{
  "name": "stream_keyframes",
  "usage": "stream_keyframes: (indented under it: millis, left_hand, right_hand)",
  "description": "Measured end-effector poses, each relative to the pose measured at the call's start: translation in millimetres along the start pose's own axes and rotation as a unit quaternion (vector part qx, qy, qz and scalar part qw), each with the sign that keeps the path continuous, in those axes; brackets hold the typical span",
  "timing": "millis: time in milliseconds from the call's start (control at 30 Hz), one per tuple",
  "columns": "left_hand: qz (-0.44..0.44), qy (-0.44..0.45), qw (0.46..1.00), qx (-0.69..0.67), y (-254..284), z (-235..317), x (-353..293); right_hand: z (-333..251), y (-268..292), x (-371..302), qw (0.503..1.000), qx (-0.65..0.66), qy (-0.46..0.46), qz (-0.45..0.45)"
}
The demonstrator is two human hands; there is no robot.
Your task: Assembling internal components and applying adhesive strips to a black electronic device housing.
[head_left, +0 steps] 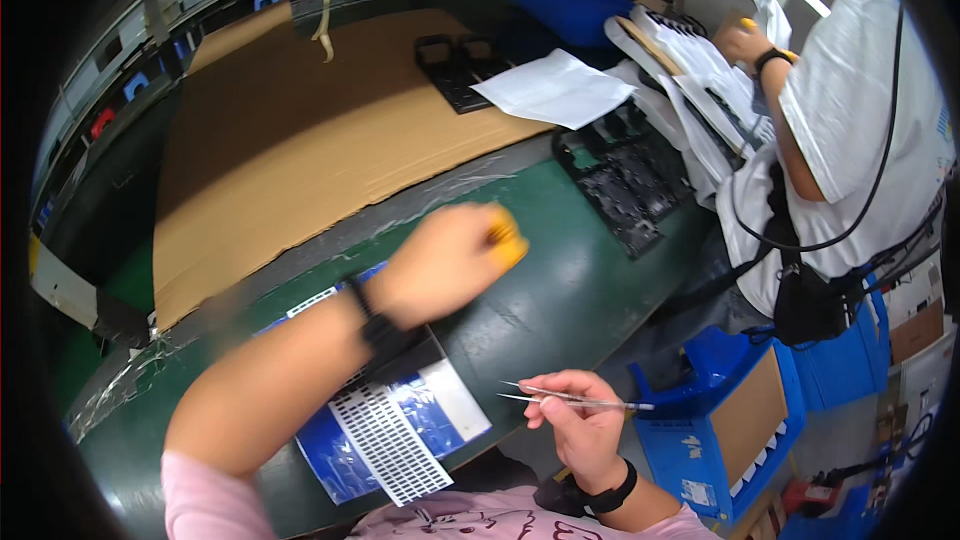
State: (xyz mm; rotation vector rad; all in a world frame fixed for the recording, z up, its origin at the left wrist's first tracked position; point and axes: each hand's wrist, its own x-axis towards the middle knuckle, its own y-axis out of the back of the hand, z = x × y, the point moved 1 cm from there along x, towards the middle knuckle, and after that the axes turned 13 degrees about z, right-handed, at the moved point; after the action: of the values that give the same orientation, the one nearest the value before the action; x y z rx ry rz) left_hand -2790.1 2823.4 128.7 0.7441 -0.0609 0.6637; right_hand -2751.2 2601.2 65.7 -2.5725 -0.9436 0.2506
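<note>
My left hand (450, 260) is raised over the green table (560, 290), curled into a loose fist with yellow finger cots on its fingertips; whether it holds anything cannot be made out. A black band sits on that wrist. My right hand (578, 425) is low near my body and pinches thin metal tweezers (560, 397), whose tips point left. Under my left forearm lies a white sheet of small labels (390, 445) on blue glossy sheets (440, 415).
A big brown cardboard sheet (300, 130) covers the far table. Black plastic trays (625, 180) and white paper (555, 88) lie to the right of it. A co-worker in a white shirt (860, 100) works at the right. Blue bins (740, 420) stand at the lower right.
</note>
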Motion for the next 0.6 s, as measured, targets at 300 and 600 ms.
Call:
stream_keyframes:
  millis: [300,600]
  left_hand:
    - [0.128,0.152,0.976,0.089,-159,-23,131]
    - [0.157,0.247,0.891,-0.347,10,15,-37]
  right_hand:
    - [-22,58,-43,0.996,-0.056,-0.057,0.048]
    - [-10,37,-18,0.994,0.021,-0.088,-0.061]
